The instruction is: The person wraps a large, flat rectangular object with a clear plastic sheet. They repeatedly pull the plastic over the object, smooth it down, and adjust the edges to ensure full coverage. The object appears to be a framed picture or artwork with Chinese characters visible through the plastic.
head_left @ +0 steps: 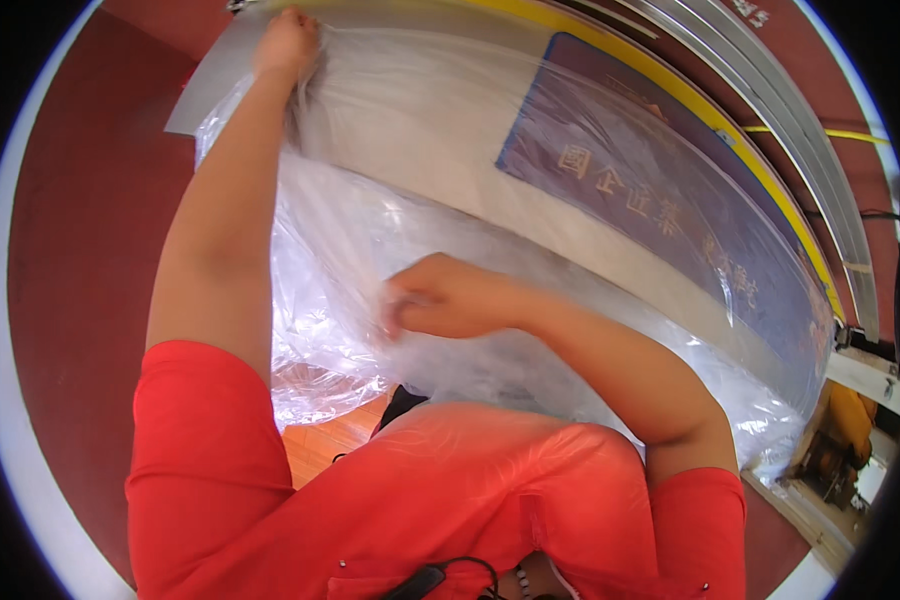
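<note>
A wide sheet of clear plastic film (315,270) drapes over a pale flat panel (410,110) and hangs in crinkled folds on its near side. At the panel's far left corner, my left hand (288,45) is closed on gathered film, with the arm stretched out. My right hand (455,300) is bent in front of my chest, its fingers curled on the film near the panel's front edge and slightly blurred. A dark blue rectangle (620,185) with pale lettering shows through the film on the panel's right part.
Along the far side run a yellow strip (670,65) and silvery metal rails (770,90). Dark red surface (80,250) lies to the left. At the lower right stands an opening with a yellow item (852,425) inside. Orange wood-look flooring (335,440) shows below the film.
</note>
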Demonstrator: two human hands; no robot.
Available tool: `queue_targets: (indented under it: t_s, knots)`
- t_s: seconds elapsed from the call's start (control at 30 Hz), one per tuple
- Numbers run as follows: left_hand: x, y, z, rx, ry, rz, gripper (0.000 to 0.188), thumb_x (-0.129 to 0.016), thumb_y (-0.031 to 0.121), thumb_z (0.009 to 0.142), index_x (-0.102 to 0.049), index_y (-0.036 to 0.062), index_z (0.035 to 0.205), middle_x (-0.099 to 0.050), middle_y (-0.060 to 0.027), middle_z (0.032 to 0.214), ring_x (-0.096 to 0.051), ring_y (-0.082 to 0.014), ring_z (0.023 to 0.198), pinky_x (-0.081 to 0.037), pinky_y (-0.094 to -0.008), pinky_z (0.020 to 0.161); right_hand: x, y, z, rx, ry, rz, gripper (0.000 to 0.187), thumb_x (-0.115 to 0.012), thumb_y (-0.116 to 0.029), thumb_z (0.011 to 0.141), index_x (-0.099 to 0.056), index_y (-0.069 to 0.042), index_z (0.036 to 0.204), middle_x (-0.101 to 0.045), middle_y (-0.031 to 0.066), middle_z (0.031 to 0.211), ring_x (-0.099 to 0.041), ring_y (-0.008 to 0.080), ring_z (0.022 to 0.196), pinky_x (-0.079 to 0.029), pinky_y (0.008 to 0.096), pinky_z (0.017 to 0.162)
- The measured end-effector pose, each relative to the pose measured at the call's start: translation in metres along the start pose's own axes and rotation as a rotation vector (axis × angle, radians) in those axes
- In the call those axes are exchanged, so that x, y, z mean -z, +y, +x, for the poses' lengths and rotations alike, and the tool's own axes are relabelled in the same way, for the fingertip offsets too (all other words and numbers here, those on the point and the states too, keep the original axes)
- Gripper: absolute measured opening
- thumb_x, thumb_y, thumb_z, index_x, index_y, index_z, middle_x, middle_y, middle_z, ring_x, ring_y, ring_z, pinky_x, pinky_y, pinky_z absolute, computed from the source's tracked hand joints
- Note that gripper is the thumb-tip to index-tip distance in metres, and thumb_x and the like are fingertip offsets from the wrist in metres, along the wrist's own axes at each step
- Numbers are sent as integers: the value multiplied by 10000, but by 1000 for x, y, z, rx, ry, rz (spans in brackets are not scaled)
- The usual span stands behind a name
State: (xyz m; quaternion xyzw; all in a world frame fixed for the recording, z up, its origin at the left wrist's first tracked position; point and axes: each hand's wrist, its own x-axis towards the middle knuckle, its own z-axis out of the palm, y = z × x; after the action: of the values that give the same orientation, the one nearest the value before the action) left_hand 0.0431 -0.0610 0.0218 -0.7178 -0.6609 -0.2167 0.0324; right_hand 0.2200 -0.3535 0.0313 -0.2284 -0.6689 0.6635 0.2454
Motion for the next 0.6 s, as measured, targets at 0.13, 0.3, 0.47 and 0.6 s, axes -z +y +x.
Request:
queue_targets:
  t_s: [0.13, 0.3, 0.47, 0.6]
  knots:
    - [-6, -6, 7, -50, -51, 11, 316, -391, 325, 795, -513, 69, 935, -546, -161, 962, -510, -326, 906, -404, -400, 764, 31, -118, -153, 170, 392, 333, 224, -500, -217, 683, -541, -49, 824, -561, 86, 793, -508, 197, 762, -388, 317, 702]
    - [-2, -24, 14, -71, -29, 93, 316, -399, 329, 805, -494, 57, 935, -553, -199, 908, -521, -353, 868, -404, -428, 734, 25, -181, -341, 599, 1150, 397, 448, -522, -392, 698, -479, -60, 998, -520, 80, 946, -459, 190, 872, -346, 354, 793]
    - [-25, -39, 32, -14, -65, 76, 338, -405, 363, 800, -485, 91, 983, -544, -179, 957, -507, -342, 909, -399, -406, 750, 1, -98, -377, 555, 1526, 688, 461, -532, -389, 750, -456, -68, 1072, -494, 76, 1024, -440, 173, 903, -335, 381, 815]
    - [-39, -56, 43, -52, -21, 20, 318, -436, 346, 796, -496, 69, 941, -553, -181, 909, -522, -350, 858, -409, -405, 707, -1, -150, -439, 355, 1281, 127, 268, -526, -271, 775, -487, -63, 941, -529, 44, 890, -494, 140, 755, -392, 286, 652]
